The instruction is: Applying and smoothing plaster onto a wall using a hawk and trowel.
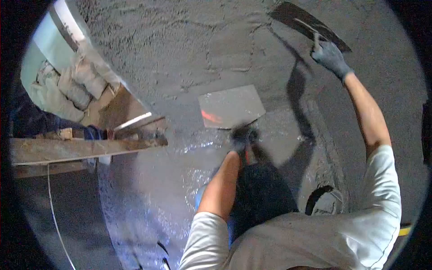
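Trowel (310, 24) sat high at the upper right against the grey plastered wall (180, 54), its dark flat blade running long from upper left down to lower right, tilted across the wet surface. Right hand (330, 56), gloved grey, was closed around the trowel's handle just below the blade, arm stretched up and out, so it was clearly the nearer hand. Left hand (243, 137), in a dark glove and blurred, was lower and near centre, fingers wrapped on the handle under a square hawk board (231, 107), which lay nearly flat with a reddish smear on it. The 2 hands were well apart, trowel up and right of the board. How tight the left grip was I could not tell through the blur. Wooden plank (85, 148) crossed at left, sacks (67, 90) piled behind it.
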A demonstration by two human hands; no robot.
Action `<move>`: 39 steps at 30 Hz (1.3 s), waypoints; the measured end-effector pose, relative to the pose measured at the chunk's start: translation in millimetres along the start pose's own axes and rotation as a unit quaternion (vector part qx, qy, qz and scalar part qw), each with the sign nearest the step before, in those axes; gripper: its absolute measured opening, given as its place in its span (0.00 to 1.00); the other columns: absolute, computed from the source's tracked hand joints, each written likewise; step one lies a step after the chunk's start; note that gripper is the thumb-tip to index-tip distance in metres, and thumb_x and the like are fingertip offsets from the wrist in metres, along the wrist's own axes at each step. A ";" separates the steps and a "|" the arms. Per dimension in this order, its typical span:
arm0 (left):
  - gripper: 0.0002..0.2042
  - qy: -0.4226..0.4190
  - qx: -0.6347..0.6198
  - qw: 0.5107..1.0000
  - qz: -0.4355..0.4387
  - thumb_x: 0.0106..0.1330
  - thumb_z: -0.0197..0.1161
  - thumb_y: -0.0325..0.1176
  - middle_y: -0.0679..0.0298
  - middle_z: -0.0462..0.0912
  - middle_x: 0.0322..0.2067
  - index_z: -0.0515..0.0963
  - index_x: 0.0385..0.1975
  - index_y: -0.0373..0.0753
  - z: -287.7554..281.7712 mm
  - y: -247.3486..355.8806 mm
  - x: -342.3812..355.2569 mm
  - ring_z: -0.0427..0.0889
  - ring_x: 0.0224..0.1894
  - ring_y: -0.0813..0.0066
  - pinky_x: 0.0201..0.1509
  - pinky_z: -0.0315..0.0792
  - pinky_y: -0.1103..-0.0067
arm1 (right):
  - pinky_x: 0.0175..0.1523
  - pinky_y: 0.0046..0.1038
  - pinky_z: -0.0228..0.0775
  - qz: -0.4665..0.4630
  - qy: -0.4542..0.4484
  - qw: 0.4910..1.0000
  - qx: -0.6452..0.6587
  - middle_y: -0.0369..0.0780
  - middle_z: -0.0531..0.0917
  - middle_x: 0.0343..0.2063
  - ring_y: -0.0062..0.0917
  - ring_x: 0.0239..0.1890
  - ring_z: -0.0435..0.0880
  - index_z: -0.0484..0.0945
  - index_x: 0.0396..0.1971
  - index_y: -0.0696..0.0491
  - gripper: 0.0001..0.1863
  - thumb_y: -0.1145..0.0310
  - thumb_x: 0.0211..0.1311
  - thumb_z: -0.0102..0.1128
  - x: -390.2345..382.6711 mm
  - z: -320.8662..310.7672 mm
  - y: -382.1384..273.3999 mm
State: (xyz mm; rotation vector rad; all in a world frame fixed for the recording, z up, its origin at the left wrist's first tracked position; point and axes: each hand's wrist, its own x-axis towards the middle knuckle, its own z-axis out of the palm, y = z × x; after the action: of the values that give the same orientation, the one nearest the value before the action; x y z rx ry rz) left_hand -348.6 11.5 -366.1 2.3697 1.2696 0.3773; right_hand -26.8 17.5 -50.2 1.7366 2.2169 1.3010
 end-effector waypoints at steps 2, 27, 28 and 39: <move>0.13 -0.149 -0.263 0.949 -0.088 0.58 0.54 0.45 0.56 0.80 0.31 0.79 0.28 0.43 -58.3 37.0 -19.7 0.78 0.34 0.60 0.35 0.70 0.66 | 0.27 0.38 0.68 0.107 -0.050 0.993 0.017 0.48 0.78 0.21 0.45 0.22 0.76 0.76 0.34 0.61 0.16 0.64 0.50 0.53 -56.0 -2.4 -36.8; 0.16 -0.489 0.045 0.663 0.565 0.60 0.51 0.42 0.56 0.79 0.41 0.78 0.41 0.41 331.9 65.1 -87.9 0.76 0.45 0.58 0.52 0.67 0.67 | 0.45 0.33 0.70 0.517 -0.552 0.649 0.086 0.43 0.81 0.38 0.37 0.41 0.79 0.75 0.45 0.46 0.15 0.63 0.57 0.53 -577.5 -233.3 -181.7; 0.16 -0.513 0.068 0.633 0.576 0.61 0.51 0.42 0.56 0.79 0.42 0.78 0.41 0.41 336.1 69.0 -99.0 0.76 0.45 0.59 0.53 0.66 0.67 | 0.43 0.31 0.71 0.481 -0.581 0.654 0.045 0.42 0.82 0.36 0.35 0.38 0.80 0.76 0.44 0.47 0.14 0.64 0.58 0.53 -594.5 -235.2 -181.1; 0.16 -0.451 0.005 0.651 0.611 0.60 0.50 0.44 0.57 0.81 0.37 0.81 0.32 0.42 401.4 50.0 -268.6 0.78 0.42 0.58 0.48 0.69 0.65 | 0.49 0.37 0.68 0.625 -0.561 0.525 0.138 0.46 0.80 0.33 0.41 0.41 0.77 0.80 0.32 0.54 0.11 0.67 0.48 0.55 -610.6 -96.3 -192.0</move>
State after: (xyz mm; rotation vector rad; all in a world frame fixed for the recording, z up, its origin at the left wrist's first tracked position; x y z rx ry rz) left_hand -288.3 -333.3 -702.7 2.4334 -0.8647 -0.4588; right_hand 2.5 -540.7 -376.6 2.9400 0.2176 -0.5412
